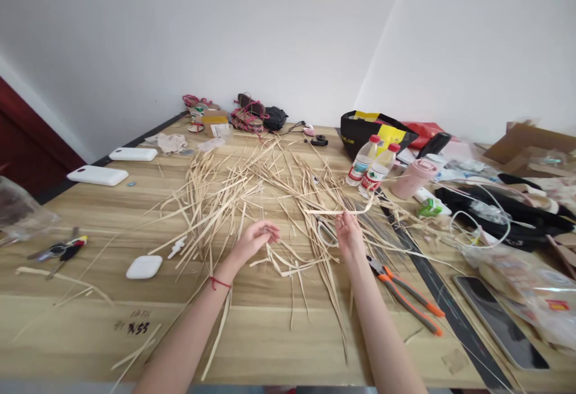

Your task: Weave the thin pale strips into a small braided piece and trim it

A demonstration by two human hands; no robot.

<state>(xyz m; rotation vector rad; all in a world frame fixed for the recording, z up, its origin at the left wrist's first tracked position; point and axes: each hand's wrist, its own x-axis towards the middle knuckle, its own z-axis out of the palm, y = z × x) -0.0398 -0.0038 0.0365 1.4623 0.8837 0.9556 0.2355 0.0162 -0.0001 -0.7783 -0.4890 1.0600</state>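
Note:
Thin pale plant strips [211, 190] lie in a loose tangle across the middle of the wooden table. My right hand [349, 237] pinches one flat pale strip [330, 211], raised slightly and stretching sideways with a bent right end. My left hand [258, 239] hovers with loosely curled fingers, thumb apart, and nothing visible in it. Just below its fingertips lies a small group of crossed strips [290, 271]. Scissors [327, 233] lie partly hidden beside my right hand. Pliers with orange and grey handles [407, 295] rest to the right of my right wrist.
At the right stand two red-capped bottles [374, 172], a pink cup [414, 178] and a black-yellow bag [378, 133]. A phone [499, 322] lies near the front right. A white earbud case [144, 267], small tools [60, 250] and white power banks [98, 175] are at left.

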